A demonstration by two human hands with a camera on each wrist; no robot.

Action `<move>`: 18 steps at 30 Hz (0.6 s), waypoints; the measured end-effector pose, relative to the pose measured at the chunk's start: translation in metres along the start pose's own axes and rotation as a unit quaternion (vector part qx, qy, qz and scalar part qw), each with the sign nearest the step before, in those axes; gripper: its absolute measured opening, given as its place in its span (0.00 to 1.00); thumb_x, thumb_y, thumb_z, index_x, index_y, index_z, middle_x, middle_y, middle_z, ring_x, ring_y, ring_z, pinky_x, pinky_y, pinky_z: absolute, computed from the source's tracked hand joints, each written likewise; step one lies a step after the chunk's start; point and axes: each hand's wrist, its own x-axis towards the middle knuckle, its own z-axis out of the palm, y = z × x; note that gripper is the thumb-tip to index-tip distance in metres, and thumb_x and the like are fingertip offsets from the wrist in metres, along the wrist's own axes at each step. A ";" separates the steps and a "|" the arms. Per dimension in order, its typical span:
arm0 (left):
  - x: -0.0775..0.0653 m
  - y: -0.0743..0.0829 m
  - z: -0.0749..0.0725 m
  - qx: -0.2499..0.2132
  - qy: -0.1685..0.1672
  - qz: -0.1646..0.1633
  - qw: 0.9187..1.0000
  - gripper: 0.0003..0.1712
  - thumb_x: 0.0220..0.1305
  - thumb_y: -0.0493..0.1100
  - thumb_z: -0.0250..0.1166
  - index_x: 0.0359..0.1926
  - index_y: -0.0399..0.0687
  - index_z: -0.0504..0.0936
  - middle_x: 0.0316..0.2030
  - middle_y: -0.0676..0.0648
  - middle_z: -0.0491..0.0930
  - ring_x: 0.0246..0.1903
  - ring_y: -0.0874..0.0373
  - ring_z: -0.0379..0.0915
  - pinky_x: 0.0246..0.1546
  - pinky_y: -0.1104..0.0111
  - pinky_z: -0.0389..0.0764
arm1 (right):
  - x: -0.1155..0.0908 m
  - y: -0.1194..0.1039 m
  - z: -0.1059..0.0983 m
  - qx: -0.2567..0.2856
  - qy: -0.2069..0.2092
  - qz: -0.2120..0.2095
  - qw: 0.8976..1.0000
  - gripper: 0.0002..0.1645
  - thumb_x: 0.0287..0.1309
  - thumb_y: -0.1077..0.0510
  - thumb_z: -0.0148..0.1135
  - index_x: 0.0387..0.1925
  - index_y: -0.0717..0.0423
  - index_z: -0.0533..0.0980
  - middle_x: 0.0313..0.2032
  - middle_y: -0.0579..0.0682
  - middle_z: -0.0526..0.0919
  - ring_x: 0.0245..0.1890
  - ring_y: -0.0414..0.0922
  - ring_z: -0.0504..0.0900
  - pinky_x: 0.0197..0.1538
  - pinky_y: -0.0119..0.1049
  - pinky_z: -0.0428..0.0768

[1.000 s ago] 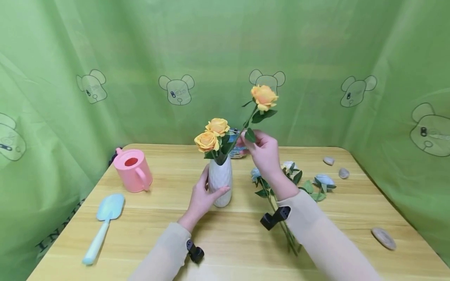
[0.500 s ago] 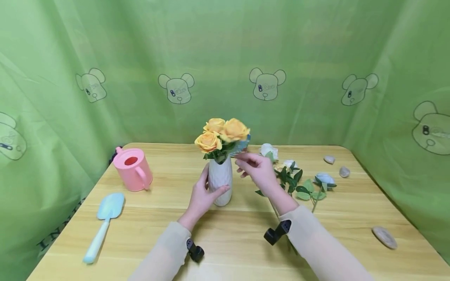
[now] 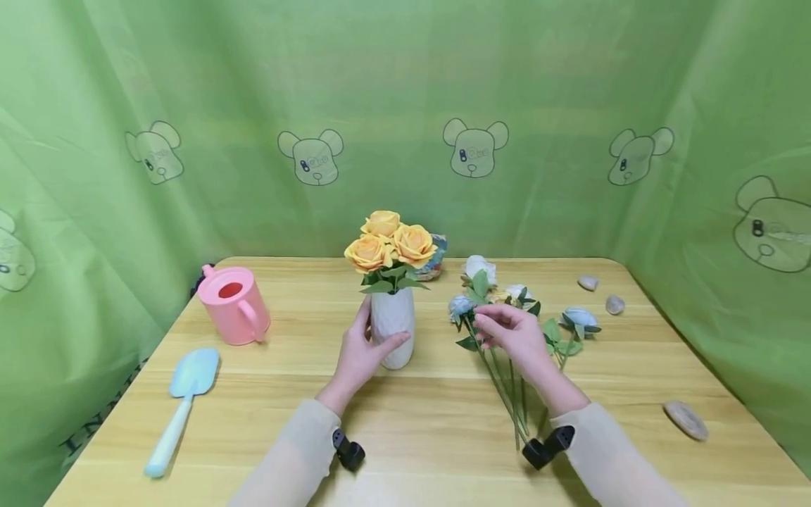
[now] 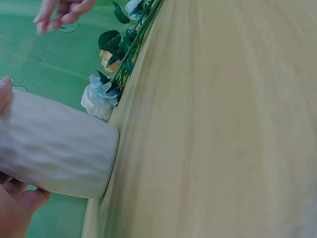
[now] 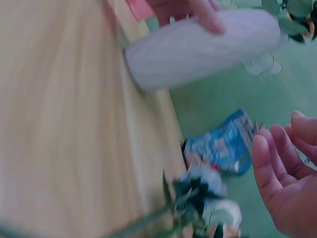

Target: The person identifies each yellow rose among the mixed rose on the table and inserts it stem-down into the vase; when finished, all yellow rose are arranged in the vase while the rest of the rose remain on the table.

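A textured white vase [image 3: 394,327] stands upright on the table with several yellow roses [image 3: 415,245] in its mouth. My left hand [image 3: 365,350] grips the vase from the left side, thumb across its front. In the left wrist view the vase's base [image 4: 94,163] sits at the tabletop. My right hand [image 3: 514,339] hovers over the loose flowers to the right, close to a light blue flower [image 3: 460,307]. The right wrist view shows the fingers [image 5: 270,168] loosely bent with nothing in them. White flowers [image 3: 479,269] and green stems [image 3: 507,394] lie under and beside that hand.
On the left are a pink watering can [image 3: 234,306] and a light blue toy shovel [image 3: 184,401]. A blue packet [image 5: 220,146] is behind the vase. Another pale blue flower [image 3: 579,317] and several stones [image 3: 686,420] lie at the right. Green curtain [image 3: 393,84] surrounds the table.
The right hand lowered a third yellow rose into the vase and let it go, then moved right and down to the loose flowers. The left hand stays on the vase.
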 end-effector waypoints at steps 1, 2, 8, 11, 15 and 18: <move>-0.001 0.004 0.000 -0.002 -0.002 0.001 1.000 0.54 0.51 0.50 0.72 0.72 0.50 0.49 0.67 0.45 0.58 0.63 0.51 0.57 0.61 0.55 0.63 | -0.002 0.003 -0.004 -0.003 0.005 0.004 1.000 0.21 0.57 0.56 0.63 0.48 0.67 0.75 0.35 0.60 0.81 0.29 0.46 0.82 0.35 0.44 0.83; -0.002 0.008 -0.001 -0.004 -0.004 0.002 1.000 0.53 0.51 0.48 0.72 0.72 0.48 0.49 0.67 0.44 0.58 0.64 0.50 0.57 0.61 0.54 0.62 | -0.004 0.006 -0.009 -0.004 0.009 0.008 1.000 0.21 0.58 0.56 0.63 0.48 0.68 0.75 0.35 0.61 0.81 0.29 0.47 0.82 0.35 0.45 0.83; -0.007 0.029 -0.005 -0.001 -0.011 0.005 1.000 0.50 0.53 0.39 0.70 0.71 0.38 0.49 0.66 0.37 0.57 0.63 0.44 0.56 0.60 0.50 0.62 | -0.013 0.023 -0.030 -0.015 0.028 0.044 0.999 0.24 0.58 0.59 0.62 0.51 0.71 0.70 0.38 0.62 0.79 0.31 0.50 0.82 0.34 0.41 0.83; -0.004 0.018 -0.003 0.001 -0.008 0.003 1.000 0.51 0.53 0.43 0.71 0.71 0.43 0.50 0.67 0.40 0.58 0.63 0.47 0.57 0.60 0.52 0.63 | -0.017 0.028 -0.037 -0.015 0.031 0.073 0.997 0.26 0.57 0.60 0.62 0.53 0.72 0.68 0.39 0.63 0.79 0.32 0.50 0.82 0.35 0.42 0.83; 0.001 -0.002 -0.001 -0.003 -0.003 -0.002 1.000 0.53 0.51 0.51 0.72 0.72 0.53 0.50 0.67 0.47 0.58 0.63 0.53 0.57 0.61 0.55 0.63 | -0.022 0.033 -0.043 -0.017 0.027 0.115 0.993 0.26 0.57 0.62 0.62 0.54 0.73 0.67 0.40 0.65 0.78 0.33 0.51 0.82 0.37 0.44 0.83; 0.001 -0.005 -0.001 -0.006 -0.003 -0.004 1.000 0.54 0.50 0.54 0.71 0.72 0.56 0.50 0.67 0.49 0.58 0.63 0.54 0.57 0.61 0.55 0.63 | -0.024 0.036 -0.046 -0.032 0.020 0.149 0.988 0.26 0.58 0.62 0.61 0.54 0.73 0.67 0.41 0.66 0.77 0.33 0.51 0.82 0.37 0.44 0.83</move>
